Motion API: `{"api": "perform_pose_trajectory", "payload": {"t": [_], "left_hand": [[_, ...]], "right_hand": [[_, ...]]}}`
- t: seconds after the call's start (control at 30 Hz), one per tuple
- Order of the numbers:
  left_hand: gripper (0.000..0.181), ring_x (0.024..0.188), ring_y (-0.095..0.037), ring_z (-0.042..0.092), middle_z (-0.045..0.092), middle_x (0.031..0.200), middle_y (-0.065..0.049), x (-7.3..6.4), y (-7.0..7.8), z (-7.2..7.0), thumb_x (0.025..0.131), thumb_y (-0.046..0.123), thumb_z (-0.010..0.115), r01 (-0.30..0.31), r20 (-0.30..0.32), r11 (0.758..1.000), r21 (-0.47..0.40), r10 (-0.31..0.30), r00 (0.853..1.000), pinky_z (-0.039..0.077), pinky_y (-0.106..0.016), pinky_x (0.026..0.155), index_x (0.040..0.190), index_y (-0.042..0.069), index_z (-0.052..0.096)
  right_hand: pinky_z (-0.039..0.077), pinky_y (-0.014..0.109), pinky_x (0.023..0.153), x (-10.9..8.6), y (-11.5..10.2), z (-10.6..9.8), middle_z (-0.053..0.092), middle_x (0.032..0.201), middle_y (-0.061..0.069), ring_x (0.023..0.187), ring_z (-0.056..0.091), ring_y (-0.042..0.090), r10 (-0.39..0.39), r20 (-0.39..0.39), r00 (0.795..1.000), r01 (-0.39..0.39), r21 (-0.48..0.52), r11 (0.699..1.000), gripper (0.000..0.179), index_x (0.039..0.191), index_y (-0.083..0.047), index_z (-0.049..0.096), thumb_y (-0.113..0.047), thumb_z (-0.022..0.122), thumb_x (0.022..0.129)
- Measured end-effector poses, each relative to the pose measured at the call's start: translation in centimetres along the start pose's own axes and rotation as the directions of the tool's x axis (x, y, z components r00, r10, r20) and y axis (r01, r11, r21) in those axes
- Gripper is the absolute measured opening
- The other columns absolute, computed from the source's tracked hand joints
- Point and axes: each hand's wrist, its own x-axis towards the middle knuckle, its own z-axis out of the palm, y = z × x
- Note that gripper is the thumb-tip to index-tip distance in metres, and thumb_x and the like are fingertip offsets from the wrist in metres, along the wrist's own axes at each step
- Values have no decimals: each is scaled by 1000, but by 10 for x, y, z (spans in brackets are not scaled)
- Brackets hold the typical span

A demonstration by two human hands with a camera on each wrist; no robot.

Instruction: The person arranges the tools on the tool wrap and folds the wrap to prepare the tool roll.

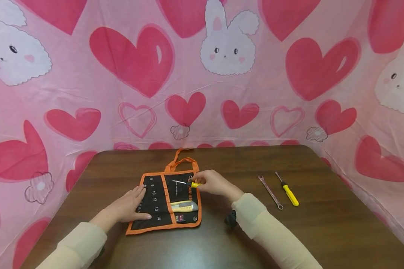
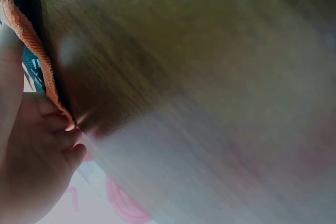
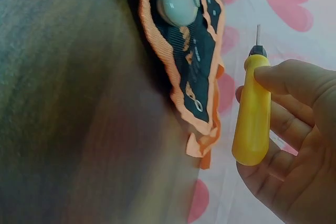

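A black tool pouch (image 1: pixel 146 225) with orange trim lies unrolled on the table, its left flap printed with white numbers. My left hand (image 1: pixel 129 205) rests on the pouch's left edge, thumb stretched over the flap. Between the thumb and fingers of my right hand (image 1: pixel 213 182) is a screwdriver (image 3: pixel 252 119) with a yellow handle. Its metal shaft points left above the upper right panel in the head view. A yellow and grey utility knife (image 1: pixel 183 206) sits in the right section. Just below it, a small dark and red item (image 1: pixel 180 218) shows in a pocket.
Right of the pouch, a combination wrench (image 1: pixel 270 192) and a second yellow screwdriver (image 1: pixel 291 196) lie side by side on the brown table (image 1: pixel 323 231). Orange straps (image 1: pixel 185 160) trail from the pouch's top. A pink heart-patterned cloth (image 1: pixel 222 86) hangs behind the table.
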Motion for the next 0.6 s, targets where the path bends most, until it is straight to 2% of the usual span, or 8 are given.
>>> {"api": "perform_pose_trajectory", "payload": {"t": [0.23, 0.6], "left_hand": [[107, 131, -44, 20, 23, 143, -30, 0, 2, 0, 70, 64, 65, 0, -5, 1000, 0, 0, 1000, 20, -54, 104, 137, -12, 29], [108, 132, -44, 19, 23, 144, -29, 0, 1, 1, 69, 65, 65, 15, -1, 1000, 0, -15, 1000, 20, -54, 104, 138, -11, 29]], "right_hand": [[49, 22, 64, 1, 0, 9, 62, 87, -6, 73, 55, 12, 6, 51, 999, -4, -27, 1000, 27, 109, -12, 69, -11, 68, 82], [48, 21, 65, 3, 2, 18, 63, 89, -6, 73, 54, 9, -5, 87, 996, 12, -77, 997, 24, 104, -13, 70, -9, 70, 80]]}}
